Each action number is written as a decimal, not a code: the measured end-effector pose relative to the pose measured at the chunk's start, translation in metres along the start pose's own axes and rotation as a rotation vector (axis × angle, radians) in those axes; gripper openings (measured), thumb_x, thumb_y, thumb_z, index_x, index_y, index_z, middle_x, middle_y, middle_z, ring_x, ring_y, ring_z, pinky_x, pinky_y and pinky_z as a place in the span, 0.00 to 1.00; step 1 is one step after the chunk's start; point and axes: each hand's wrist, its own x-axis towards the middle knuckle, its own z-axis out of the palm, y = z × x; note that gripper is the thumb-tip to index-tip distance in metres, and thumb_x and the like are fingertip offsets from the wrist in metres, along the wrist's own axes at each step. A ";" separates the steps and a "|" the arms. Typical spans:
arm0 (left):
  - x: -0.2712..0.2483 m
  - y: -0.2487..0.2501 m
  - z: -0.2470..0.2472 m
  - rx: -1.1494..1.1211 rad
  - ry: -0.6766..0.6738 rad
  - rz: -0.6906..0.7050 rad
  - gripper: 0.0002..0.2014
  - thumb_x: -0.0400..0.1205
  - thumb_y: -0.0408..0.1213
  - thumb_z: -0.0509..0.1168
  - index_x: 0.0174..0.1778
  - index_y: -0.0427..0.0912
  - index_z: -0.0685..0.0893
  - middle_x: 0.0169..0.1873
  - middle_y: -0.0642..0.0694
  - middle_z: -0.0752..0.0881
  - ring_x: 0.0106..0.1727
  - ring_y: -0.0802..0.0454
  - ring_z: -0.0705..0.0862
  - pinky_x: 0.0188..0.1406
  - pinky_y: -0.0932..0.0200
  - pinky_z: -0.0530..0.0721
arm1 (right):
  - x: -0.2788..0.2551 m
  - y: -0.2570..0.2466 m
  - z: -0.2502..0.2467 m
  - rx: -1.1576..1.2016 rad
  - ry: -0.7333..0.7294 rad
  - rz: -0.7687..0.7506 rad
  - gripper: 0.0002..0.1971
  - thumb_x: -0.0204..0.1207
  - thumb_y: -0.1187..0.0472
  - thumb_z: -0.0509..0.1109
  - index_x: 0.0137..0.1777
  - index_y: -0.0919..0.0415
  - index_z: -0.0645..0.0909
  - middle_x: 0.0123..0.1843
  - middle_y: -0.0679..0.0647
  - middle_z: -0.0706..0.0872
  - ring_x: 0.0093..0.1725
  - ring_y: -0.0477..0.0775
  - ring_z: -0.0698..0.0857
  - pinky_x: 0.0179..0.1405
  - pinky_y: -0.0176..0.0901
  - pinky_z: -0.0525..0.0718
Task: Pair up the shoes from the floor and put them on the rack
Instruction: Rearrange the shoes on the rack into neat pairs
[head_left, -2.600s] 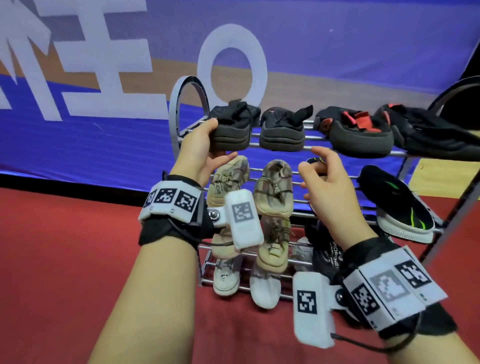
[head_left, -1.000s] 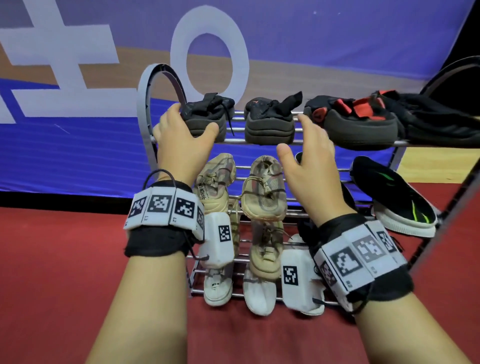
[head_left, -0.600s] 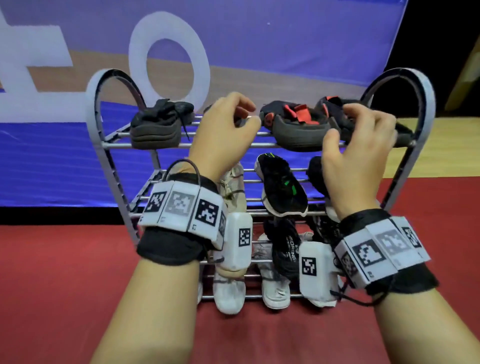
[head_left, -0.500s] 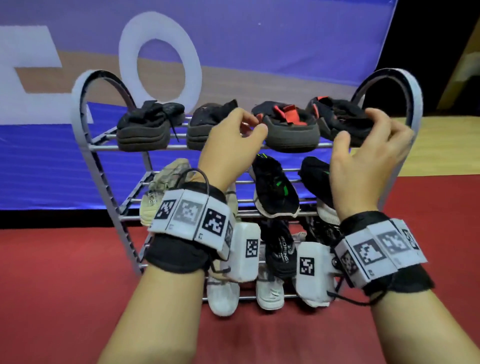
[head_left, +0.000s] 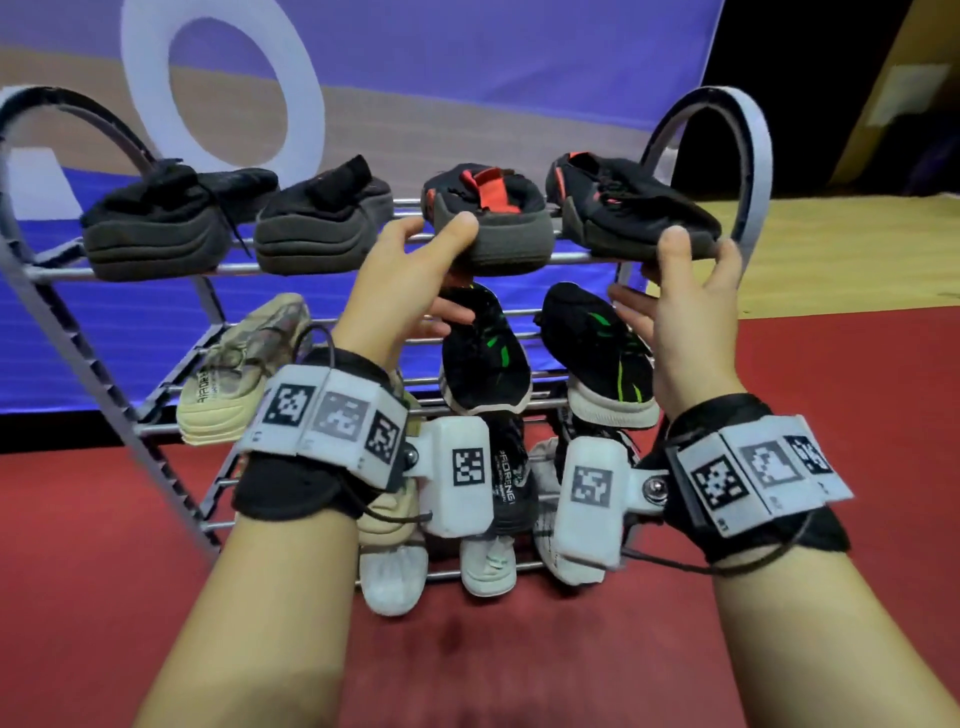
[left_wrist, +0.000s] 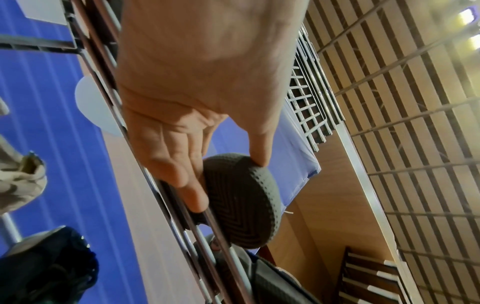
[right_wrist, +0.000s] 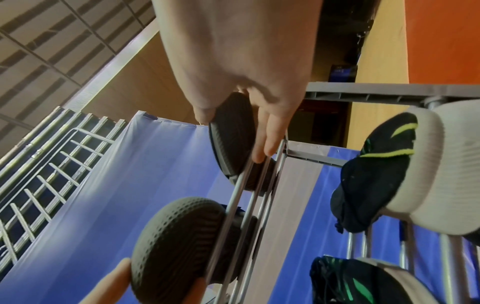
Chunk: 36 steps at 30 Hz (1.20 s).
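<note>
Left hand (head_left: 410, 280) pinches the heel of one red-trimmed shoe (head_left: 488, 218), right hand (head_left: 685, 306) its mate (head_left: 628, 208), likely squaring the pair at the rack's (head_left: 748, 171) top right edge.

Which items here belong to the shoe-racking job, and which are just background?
Job:
- grey metal tube shoe rack
- two black shoes with red lining, held by left hand and right hand
- other racked pairs: dark grey, black-green, beige

Background:
- blue-and-white banner
- red floor
</note>
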 end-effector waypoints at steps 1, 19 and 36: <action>0.001 0.000 0.000 -0.022 -0.006 0.009 0.24 0.80 0.54 0.63 0.70 0.51 0.70 0.50 0.48 0.87 0.24 0.55 0.86 0.23 0.66 0.78 | 0.001 -0.002 0.000 0.032 -0.018 -0.002 0.25 0.84 0.56 0.61 0.77 0.54 0.59 0.64 0.57 0.80 0.40 0.55 0.89 0.45 0.43 0.88; -0.023 0.022 -0.016 0.405 0.123 0.206 0.30 0.78 0.47 0.65 0.75 0.43 0.66 0.67 0.41 0.74 0.60 0.43 0.80 0.61 0.50 0.79 | -0.039 -0.032 0.004 0.440 -0.101 -0.113 0.23 0.79 0.75 0.54 0.74 0.65 0.65 0.48 0.52 0.82 0.52 0.56 0.83 0.48 0.43 0.88; -0.065 0.044 -0.130 -0.645 0.045 0.119 0.32 0.81 0.61 0.55 0.75 0.42 0.68 0.64 0.36 0.81 0.62 0.40 0.85 0.49 0.44 0.88 | -0.091 -0.045 0.003 0.544 -0.598 0.178 0.11 0.55 0.54 0.72 0.33 0.57 0.91 0.34 0.54 0.91 0.34 0.52 0.91 0.34 0.38 0.87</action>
